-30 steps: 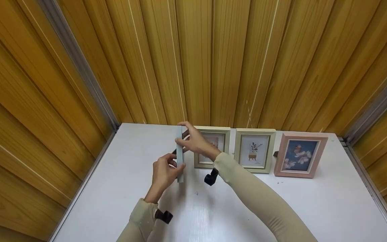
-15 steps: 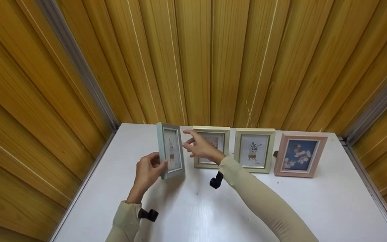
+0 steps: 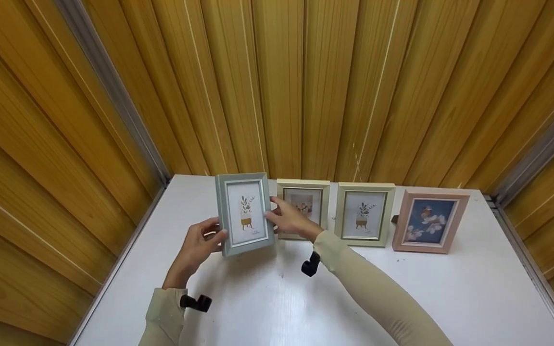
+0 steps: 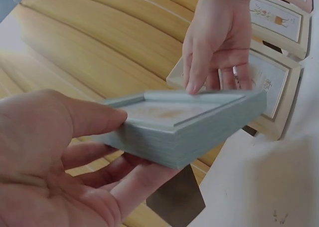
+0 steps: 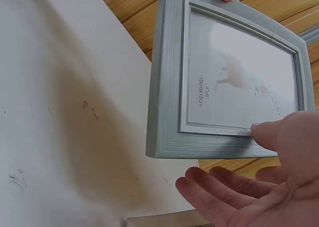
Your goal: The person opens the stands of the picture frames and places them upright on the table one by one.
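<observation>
A blue-grey picture frame [image 3: 245, 215] with a potted-plant print faces the head camera, raised over the white table with its shadow below. My left hand [image 3: 199, 245] pinches its left edge, thumb on the front and fingers behind, as the left wrist view shows. At the opposite edge is my right hand [image 3: 290, 218], its thumb [image 5: 266, 134] on the front border and its other fingers [image 5: 219, 189] reaching behind. The frame's dark stand flap [image 4: 177, 197] hangs out from its back in the left wrist view.
Just right of the held frame, a cream picture frame [image 3: 326, 202] stands partly hidden by my right hand. Beyond it stand a pale green frame [image 3: 389, 216] and a pink frame [image 3: 404, 221]. Wood-patterned panels [image 3: 282, 86] rise behind the white table [image 3: 282, 307].
The blue-grey frame has turned from edge-on to face the head camera and shifted left with my left hand. My right hand let go of it, then took its right edge.
</observation>
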